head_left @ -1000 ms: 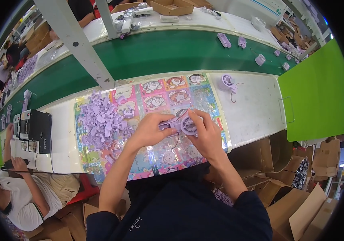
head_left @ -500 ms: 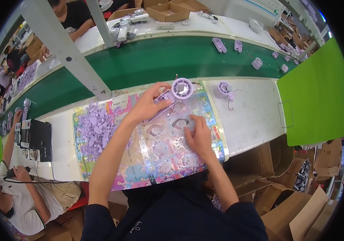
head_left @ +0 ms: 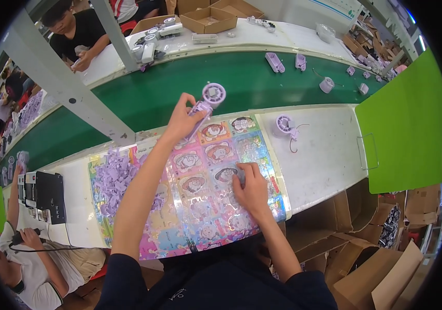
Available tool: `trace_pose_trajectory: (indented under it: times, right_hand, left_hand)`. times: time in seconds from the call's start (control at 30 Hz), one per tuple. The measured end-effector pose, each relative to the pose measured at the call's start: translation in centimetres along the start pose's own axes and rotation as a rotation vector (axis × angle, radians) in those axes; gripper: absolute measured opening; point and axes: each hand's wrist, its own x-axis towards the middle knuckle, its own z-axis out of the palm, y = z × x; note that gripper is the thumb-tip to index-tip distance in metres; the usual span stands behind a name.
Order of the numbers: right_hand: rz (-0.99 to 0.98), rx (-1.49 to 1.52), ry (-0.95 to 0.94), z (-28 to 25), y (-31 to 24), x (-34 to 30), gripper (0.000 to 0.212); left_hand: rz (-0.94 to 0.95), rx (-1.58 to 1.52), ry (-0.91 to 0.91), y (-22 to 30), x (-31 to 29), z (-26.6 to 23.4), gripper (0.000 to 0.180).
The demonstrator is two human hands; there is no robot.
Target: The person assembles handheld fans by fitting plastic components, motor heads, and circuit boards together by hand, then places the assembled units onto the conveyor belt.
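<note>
My left hand (head_left: 184,121) is closed around the body of a lilac handheld fan part (head_left: 214,93), whose round ribbed head points away from me, over the near edge of the green conveyor. The inside of the fan head shows a grey centre. On the patterned mat (head_left: 172,235), my right hand (head_left: 253,191) rests with fingers loosely bent and the thumb a little apart; nothing shows in it. Left of my left forearm lies a heap of small lilac plastic pieces (head_left: 115,181). Another lilac fan head (head_left: 284,125) with a thin wire sits right of the mat.
Beyond the bench runs the green conveyor (head_left: 154,82), carrying lilac shells (head_left: 274,62). A metal post (head_left: 71,85) rises at the left, near a black box-shaped device (head_left: 50,196). A green panel (head_left: 404,124) stands at the right, above cardboard boxes (head_left: 324,212). Co-workers sit left and across.
My left hand has carried the fan part left and away from me, toward the conveyor. My right hand has drawn slightly back, its fingers more bent.
</note>
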Motion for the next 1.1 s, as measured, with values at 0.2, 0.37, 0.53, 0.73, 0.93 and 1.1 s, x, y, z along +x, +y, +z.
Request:
trace_pose_trajectory:
  times: [0.2,0.37,0.53,0.73,0.93,1.1]
  right_hand:
    - [0.042,0.011,-0.040,0.2,-0.7,0.0,0.031]
    - [0.016,0.009,-0.002,0.4,-0.6,0.1,0.030]
    - [0.034,0.000,-0.014,0.3,-0.3,-0.1,0.029]
    - [0.068,-0.011,-0.034,0.0,0.1,-0.2,0.028]
    - [0.018,0.009,-0.023,0.3,-0.7,0.0,0.026]
    - [0.001,-0.034,-0.005,0.4,-0.3,-0.3,0.026]
  left_hand:
    - [-0.215,0.328,0.425,-4.3,7.1,-2.9,0.049]
    - [-0.374,0.417,0.548,-4.7,8.6,-4.5,0.041]
    - [-0.349,0.360,0.542,-4.7,7.6,-5.0,0.048]
    - [-0.141,0.652,0.177,0.8,0.0,-7.7,0.051]
    - [0.118,1.107,-0.327,1.3,-9.5,-11.8,0.050]
    - [-0.038,1.097,-0.308,0.7,-10.9,-11.4,0.033]
